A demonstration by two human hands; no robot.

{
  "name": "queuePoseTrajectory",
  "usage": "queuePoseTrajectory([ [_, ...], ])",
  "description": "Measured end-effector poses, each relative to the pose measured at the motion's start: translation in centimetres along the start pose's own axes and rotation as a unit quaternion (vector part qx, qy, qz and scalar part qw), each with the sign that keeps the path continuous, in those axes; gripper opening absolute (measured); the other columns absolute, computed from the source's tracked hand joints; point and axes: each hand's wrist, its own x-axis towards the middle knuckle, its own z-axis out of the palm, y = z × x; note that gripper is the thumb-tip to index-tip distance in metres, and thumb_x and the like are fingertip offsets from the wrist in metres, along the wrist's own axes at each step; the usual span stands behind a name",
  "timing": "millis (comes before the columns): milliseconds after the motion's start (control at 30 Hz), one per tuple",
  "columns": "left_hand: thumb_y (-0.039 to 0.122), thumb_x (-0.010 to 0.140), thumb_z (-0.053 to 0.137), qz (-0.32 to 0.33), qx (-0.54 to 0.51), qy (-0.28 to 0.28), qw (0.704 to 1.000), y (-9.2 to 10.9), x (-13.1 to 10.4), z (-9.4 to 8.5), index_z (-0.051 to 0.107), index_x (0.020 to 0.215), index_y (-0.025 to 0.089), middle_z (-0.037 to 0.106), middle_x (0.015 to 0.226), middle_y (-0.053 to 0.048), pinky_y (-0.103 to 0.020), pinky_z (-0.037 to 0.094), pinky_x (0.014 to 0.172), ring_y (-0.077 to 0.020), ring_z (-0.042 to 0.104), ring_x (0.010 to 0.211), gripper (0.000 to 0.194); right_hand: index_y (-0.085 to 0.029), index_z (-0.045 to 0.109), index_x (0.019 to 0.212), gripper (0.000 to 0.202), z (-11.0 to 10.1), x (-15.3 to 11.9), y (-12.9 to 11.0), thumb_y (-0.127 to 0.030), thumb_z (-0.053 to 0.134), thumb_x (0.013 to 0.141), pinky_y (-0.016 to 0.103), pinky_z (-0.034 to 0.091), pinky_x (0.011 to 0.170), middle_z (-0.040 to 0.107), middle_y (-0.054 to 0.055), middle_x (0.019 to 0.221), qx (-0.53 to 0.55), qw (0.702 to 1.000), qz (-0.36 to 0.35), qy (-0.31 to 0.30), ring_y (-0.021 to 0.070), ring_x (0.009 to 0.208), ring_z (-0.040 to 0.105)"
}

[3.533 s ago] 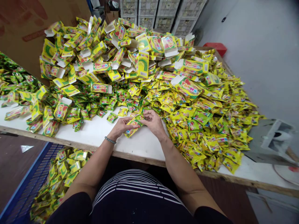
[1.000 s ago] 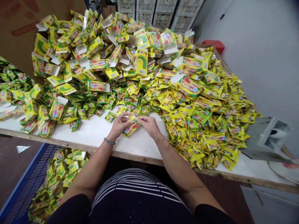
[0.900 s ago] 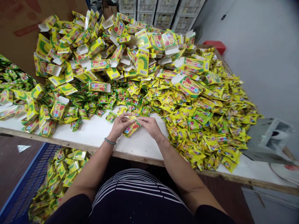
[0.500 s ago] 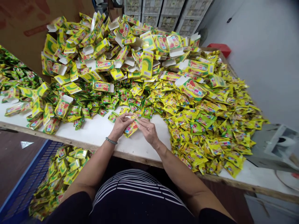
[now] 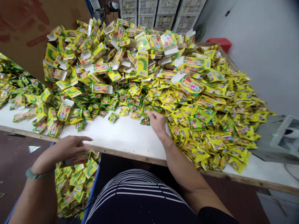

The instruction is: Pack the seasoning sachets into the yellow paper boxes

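My left hand (image 5: 70, 147) is over the blue crate (image 5: 91, 189) below the table edge, with its fingers stretched out. Just under its palm is a blurred small carton (image 5: 76, 159); I cannot make out any grip on it. On the table, my right hand (image 5: 158, 122) has its fingers drawn together at the near edge of the packet heap. Beside its fingertips lies a small green packet (image 5: 145, 121); whether something is pinched there is hidden. Other small packets lie close by, among them a yellow packet (image 5: 124, 111) and a green packet (image 5: 113, 117).
Open-ended yellow cartons (image 5: 142, 63) are piled at the back. Yellow packets (image 5: 210, 140) heap up on the right, before a grey box (image 5: 277, 140). A large brown cardboard box (image 5: 35, 37) stands back left, with stacked white crates (image 5: 147, 15) behind.
My hands have parted. The left went down and left from the table to over the crate; the right moved slightly right and up to the heap. The packet held between them has left that spot.
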Motion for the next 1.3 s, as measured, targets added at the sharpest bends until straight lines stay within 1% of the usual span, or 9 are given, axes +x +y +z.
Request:
queuePoseTrajectory([
  [133, 0.059, 0.08, 0.057, -0.037, 0.077, 0.176, 0.981, 0.5, 1.7, 0.2, 0.07, 0.112, 0.022, 0.076, 0.094, -0.008, -0.031, 0.047, 0.074, -0.0269, 0.07, 0.084, 0.051, -0.018, 0.072, 0.101, 0.02, 0.9, -0.1, 0.3, -0.024, 0.058, 0.088, 0.034, 0.045, 0.087, 0.073, 0.009, 0.1, -0.092, 0.991, -0.076, -0.059, 0.0233, 0.095, 0.062],
  [333, 0.053, 0.078, 0.065, -0.176, 0.04, 0.325, 0.928, 6.1, 13.4, 2.7, 0.069, 0.095, 0.012, 0.071, 0.101, -0.02, -0.035, 0.046, 0.079, -0.0343, 0.064, 0.102, 0.044, -0.018, 0.068, 0.115, 0.039, 1.6, -1.4, 1.3, -0.028, 0.074, 0.077, 0.041, 0.044, 0.092, 0.065, 0.014, 0.113, -0.195, 0.97, -0.076, -0.125, 0.0294, 0.107, 0.056],
  [433, 0.041, 0.059, 0.083, -0.134, -0.044, 0.352, 0.925, 7.2, 16.5, 4.3, 0.063, 0.072, 0.015, 0.068, 0.089, -0.018, -0.032, 0.043, 0.075, -0.0345, 0.062, 0.099, 0.035, -0.02, 0.07, 0.101, 0.03, 1.6, -1.1, 1.5, -0.032, 0.076, 0.074, 0.036, 0.047, 0.083, 0.067, 0.009, 0.102, -0.134, 0.981, -0.04, -0.137, 0.0256, 0.095, 0.06],
  [533, 0.027, 0.054, 0.085, -0.062, -0.176, 0.371, 0.91, 7.8, 17.3, 5.7, 0.054, 0.065, 0.02, 0.058, 0.062, -0.004, -0.027, 0.035, 0.063, -0.0239, 0.059, 0.074, 0.034, -0.022, 0.069, 0.092, 0.022, 1.5, -0.6, 1.3, -0.038, 0.071, 0.078, 0.033, 0.047, 0.075, 0.069, 0.005, 0.09, -0.051, 0.99, -0.028, -0.132, 0.0221, 0.08, 0.061],
  [633, 0.023, 0.059, 0.08, 0.027, -0.305, 0.349, 0.886, 9.0, 17.5, 7.0, 0.056, 0.08, 0.021, 0.049, 0.054, 0.006, -0.024, 0.027, 0.056, -0.0138, 0.046, 0.054, 0.032, -0.023, 0.069, 0.093, 0.026, 1.2, -0.3, 1.0, -0.046, 0.062, 0.084, 0.031, 0.047, 0.068, 0.069, 0.003, 0.08, 0.016, 0.991, -0.012, -0.129, 0.0198, 0.068, 0.06],
  [767, 0.027, 0.057, 0.082, 0.117, -0.484, 0.204, 0.843, 11.0, 18.4, 8.9, 0.06, 0.094, 0.018, 0.045, 0.053, 0.01, -0.022, 0.028, 0.052, -0.0092, 0.042, 0.049, 0.043, -0.023, 0.071, 0.099, 0.032, 0.7, -0.1, 1.0, -0.047, 0.052, 0.089, 0.03, 0.049, 0.065, 0.07, 0.002, 0.076, 0.1, 0.986, 0.024, -0.129, 0.0183, 0.065, 0.06],
  [1067, 0.026, 0.052, 0.087, 0.127, -0.632, 0.131, 0.753, 12.9, 18.4, 11.1, 0.05, 0.079, 0.018, 0.034, 0.05, 0.014, -0.019, 0.032, 0.049, -0.0037, 0.035, 0.044, 0.046, -0.018, 0.075, 0.108, 0.047, 1.8, 0.0, 1.0, -0.053, 0.067, 0.077, 0.032, 0.057, 0.061, 0.075, 0.004, 0.091, 0.243, 0.958, 0.099, -0.115, 0.0174, 0.065, 0.063],
  [1200, 0.028, 0.055, 0.086, 0.116, -0.63, 0.129, 0.757, 13.1, 18.3, 11.1, 0.052, 0.077, 0.017, 0.038, 0.047, 0.013, -0.02, 0.033, 0.048, -0.0046, 0.038, 0.043, 0.042, -0.021, 0.079, 0.095, 0.042, 1.4, 0.0, 0.9, -0.057, 0.061, 0.083, 0.034, 0.055, 0.076, 0.076, 0.006, 0.099, 0.155, 0.985, 0.022, -0.067, 0.0216, 0.084, 0.067],
  [1300, 0.027, 0.056, 0.082, 0.078, -0.614, 0.169, 0.767, 12.4, 18.8, 11.0, 0.054, 0.077, 0.017, 0.046, 0.048, 0.01, -0.02, 0.031, 0.047, -0.0065, 0.042, 0.044, 0.036, -0.023, 0.079, 0.078, 0.034, 0.6, 0.0, 1.8, -0.054, 0.064, 0.084, 0.034, 0.051, 0.077, 0.075, 0.006, 0.079, -0.021, 0.996, -0.021, -0.089, 0.0231, 0.081, 0.067],
])
